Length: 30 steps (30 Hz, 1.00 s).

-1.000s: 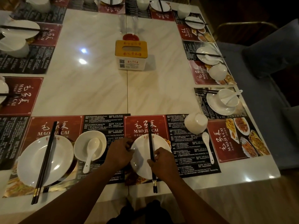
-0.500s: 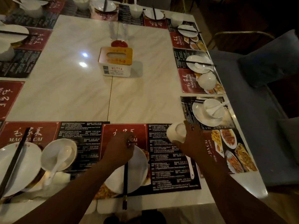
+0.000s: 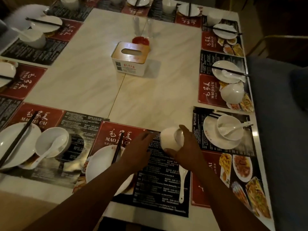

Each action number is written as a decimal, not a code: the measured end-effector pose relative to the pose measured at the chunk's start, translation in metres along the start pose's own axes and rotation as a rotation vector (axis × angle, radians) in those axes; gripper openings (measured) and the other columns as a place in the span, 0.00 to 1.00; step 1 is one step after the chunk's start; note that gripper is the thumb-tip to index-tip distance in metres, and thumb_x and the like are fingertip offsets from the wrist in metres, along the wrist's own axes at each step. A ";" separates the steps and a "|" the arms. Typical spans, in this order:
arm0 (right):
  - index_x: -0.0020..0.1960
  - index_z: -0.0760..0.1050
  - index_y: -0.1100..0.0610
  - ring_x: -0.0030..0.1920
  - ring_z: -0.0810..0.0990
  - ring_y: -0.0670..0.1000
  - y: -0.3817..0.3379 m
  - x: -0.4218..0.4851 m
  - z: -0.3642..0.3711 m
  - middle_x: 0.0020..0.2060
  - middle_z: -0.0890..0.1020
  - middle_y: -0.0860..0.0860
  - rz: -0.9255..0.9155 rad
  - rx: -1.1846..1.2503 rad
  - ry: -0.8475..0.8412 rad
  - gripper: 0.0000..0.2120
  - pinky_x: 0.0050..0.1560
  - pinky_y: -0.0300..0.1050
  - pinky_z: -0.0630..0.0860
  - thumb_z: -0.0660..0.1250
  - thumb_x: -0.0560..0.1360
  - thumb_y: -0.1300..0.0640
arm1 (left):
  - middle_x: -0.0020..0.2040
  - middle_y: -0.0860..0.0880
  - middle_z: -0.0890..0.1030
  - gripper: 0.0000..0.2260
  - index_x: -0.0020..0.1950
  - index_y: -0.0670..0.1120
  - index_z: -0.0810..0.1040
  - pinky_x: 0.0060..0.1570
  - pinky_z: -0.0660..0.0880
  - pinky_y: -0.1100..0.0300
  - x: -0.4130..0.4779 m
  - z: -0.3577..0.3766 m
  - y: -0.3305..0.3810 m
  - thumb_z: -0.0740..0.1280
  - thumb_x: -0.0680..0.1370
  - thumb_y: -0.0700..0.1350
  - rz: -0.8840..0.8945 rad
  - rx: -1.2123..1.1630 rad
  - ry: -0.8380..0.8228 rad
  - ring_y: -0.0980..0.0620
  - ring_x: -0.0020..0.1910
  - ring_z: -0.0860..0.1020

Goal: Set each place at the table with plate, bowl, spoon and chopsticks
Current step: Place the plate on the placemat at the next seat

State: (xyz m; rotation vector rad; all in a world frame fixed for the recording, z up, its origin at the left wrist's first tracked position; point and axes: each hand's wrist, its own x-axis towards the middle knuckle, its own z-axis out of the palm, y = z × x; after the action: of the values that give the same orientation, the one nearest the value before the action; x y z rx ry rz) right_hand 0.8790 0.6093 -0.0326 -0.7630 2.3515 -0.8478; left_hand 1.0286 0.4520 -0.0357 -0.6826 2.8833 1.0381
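Here, held the tipped bowl (image 3: pixel 168 140) clamped in the right grip (image 3: pixel 185 147), spoon (image 3: pixel 182 180) lengthwise at six o'clock, left grip (image 3: pixel 138 152) spread at nine.

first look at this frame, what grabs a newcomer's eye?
The right hand holds a white bowl tipped on its side, just right of the near plate with chopsticks laid across it. The left hand is open, fingers straight, between plate and bowl, and a spoon lies loose by the right wrist. Mid-table stands a tissue box.
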 end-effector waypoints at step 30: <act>0.63 0.70 0.54 0.48 0.81 0.50 0.005 -0.053 0.057 0.53 0.79 0.50 0.219 -0.043 -0.192 0.11 0.47 0.54 0.83 0.62 0.82 0.52 | 0.48 0.54 0.85 0.12 0.58 0.51 0.83 0.49 0.80 0.61 -0.051 -0.004 -0.025 0.63 0.80 0.39 -0.333 -0.283 -0.063 0.60 0.42 0.83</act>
State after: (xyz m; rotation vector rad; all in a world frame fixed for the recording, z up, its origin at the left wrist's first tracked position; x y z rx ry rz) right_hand 0.9503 0.6247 -0.0595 -0.5629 2.2370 -0.6055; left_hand 1.0854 0.4526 -0.0403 -1.0742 2.4721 1.3922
